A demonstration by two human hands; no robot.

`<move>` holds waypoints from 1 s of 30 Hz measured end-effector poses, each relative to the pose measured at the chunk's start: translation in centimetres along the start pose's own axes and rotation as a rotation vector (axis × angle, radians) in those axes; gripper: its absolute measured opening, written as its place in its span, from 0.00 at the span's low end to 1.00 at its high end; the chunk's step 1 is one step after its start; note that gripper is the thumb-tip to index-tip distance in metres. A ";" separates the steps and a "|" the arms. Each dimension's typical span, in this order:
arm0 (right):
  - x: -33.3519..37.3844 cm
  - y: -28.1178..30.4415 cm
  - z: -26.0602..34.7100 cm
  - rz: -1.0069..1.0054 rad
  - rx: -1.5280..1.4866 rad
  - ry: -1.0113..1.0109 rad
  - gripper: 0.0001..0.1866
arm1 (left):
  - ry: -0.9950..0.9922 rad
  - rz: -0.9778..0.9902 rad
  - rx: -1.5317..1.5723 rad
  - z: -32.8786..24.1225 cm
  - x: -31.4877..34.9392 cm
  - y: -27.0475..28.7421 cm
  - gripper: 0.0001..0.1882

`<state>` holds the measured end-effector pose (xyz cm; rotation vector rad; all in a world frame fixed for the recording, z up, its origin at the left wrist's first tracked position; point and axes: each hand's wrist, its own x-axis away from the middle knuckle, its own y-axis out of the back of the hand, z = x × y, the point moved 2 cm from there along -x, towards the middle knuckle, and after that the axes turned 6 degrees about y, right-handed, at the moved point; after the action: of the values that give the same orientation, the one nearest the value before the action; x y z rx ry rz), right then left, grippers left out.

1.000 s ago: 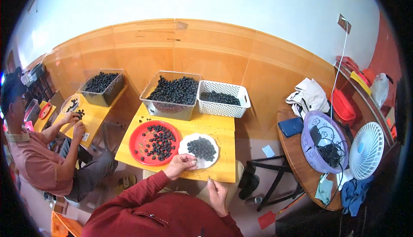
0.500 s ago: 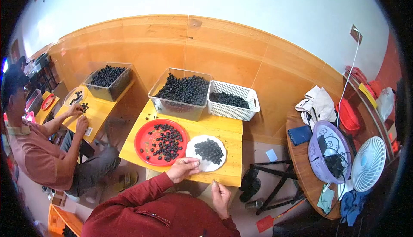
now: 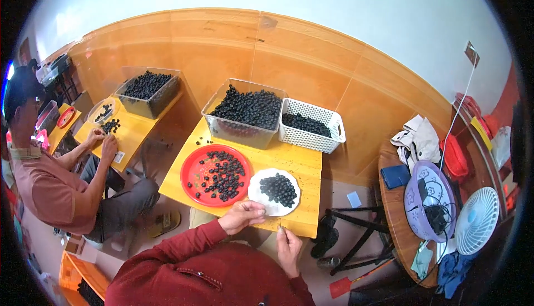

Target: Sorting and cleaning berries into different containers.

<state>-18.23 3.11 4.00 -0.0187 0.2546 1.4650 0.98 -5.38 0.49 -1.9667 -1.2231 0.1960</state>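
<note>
Centrally, my left hand shows its fingers pressed together at the near rim of a white plate; whether they grasp anything, I cannot tell. My right hand lies to its right and closer to my body, thumb and forefinger meeting near the front edge of the yellow surface, a speck at their tips too small to identify. The dark round pieces form a heap on the white plate and lie more loosely over a red plate just to its left. Behind the plates stand a clear bin, heaped with similar pieces, and, directly beside it, a white perforated basket, partly filled. Farther left, a co-worker sits with both hands at a second yellow surface, which bears another filled bin. To my right, a round brown surface carries a purple basin containing dark cables and a white fan beside it.
</note>
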 end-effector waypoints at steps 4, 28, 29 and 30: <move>-0.5 -0.2 0.2 0.004 0.037 0.013 0.16 | -0.021 0.025 -0.011 -0.3 0.4 -0.7 0.09; -3.9 -0.7 9.9 0.035 0.074 0.361 0.15 | -0.278 0.196 -0.022 -6.7 4.0 -7.1 0.08; -4.0 -0.8 10.4 0.034 0.075 0.396 0.16 | -0.279 0.208 -0.004 -7.0 4.0 -7.3 0.09; -4.0 -0.8 10.6 0.036 0.082 0.420 0.16 | -0.287 0.223 0.005 -7.2 4.1 -7.4 0.09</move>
<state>-16.06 0.84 14.93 -0.2579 0.6592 1.4760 1.61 -4.38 11.56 -2.1217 -1.1726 0.6114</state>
